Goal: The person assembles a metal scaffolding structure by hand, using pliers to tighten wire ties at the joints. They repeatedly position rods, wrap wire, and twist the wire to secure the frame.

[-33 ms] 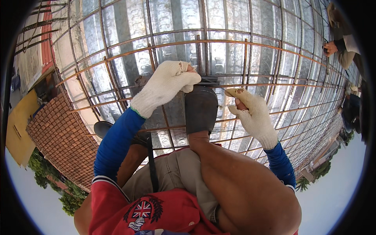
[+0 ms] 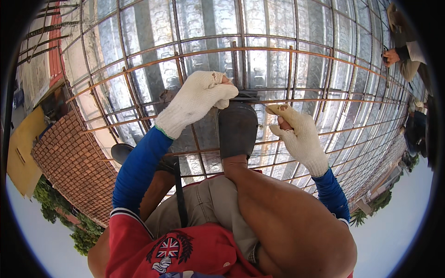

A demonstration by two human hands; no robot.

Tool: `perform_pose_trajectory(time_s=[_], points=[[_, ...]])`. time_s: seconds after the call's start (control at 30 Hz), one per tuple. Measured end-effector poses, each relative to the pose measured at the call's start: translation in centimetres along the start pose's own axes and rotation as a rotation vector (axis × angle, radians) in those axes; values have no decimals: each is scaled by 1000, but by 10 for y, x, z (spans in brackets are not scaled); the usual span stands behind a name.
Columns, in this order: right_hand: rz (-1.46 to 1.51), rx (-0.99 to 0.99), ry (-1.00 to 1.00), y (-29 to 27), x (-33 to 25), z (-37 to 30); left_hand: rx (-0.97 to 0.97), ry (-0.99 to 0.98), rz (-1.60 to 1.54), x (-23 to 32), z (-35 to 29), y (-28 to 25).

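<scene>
I squat on a grid of rusty rebar (image 2: 287,53) laid over shiny corrugated metal decking (image 2: 208,28). My left hand (image 2: 194,102), in a white knit glove, is closed around a dark metal tool (image 2: 245,96) held at a bar crossing just past my black shoe (image 2: 237,129). My right hand (image 2: 299,136), also in a white glove, pinches a thin tie wire (image 2: 266,107) between thumb and fingers, close to the tool's tip. Both sleeves are blue. My knees and red shirt fill the lower part of the view.
My other black shoe (image 2: 121,152) rests on the mesh at the left. Another person (image 2: 405,51) crouches on the grid at the far right. Beyond the deck's left edge lie a brick-red tiled roof (image 2: 74,162) and treetops (image 2: 51,204) far below.
</scene>
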State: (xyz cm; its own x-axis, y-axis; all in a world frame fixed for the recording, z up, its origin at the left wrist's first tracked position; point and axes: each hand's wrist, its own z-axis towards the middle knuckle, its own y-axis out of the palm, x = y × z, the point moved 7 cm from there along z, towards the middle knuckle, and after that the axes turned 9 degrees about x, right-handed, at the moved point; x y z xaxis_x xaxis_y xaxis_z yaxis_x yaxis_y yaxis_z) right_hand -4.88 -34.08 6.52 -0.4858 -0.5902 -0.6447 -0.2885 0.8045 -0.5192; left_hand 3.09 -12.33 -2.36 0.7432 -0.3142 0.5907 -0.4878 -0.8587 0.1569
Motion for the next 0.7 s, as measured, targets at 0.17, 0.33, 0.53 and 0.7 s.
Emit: perform_pose_trajectory(time_s=[0.17, 0.33, 0.53, 0.7], points=[[36, 68, 100, -11, 29, 9, 142, 150, 110, 21, 2, -3], [-120, 185, 163, -38, 59, 34, 486, 295, 244, 16, 14, -34], [-154, 208, 75, -27, 60, 62, 696, 680, 774, 42, 8, -10], [157, 101, 304, -2, 59, 81, 670, 841, 985, 69, 44, -12]])
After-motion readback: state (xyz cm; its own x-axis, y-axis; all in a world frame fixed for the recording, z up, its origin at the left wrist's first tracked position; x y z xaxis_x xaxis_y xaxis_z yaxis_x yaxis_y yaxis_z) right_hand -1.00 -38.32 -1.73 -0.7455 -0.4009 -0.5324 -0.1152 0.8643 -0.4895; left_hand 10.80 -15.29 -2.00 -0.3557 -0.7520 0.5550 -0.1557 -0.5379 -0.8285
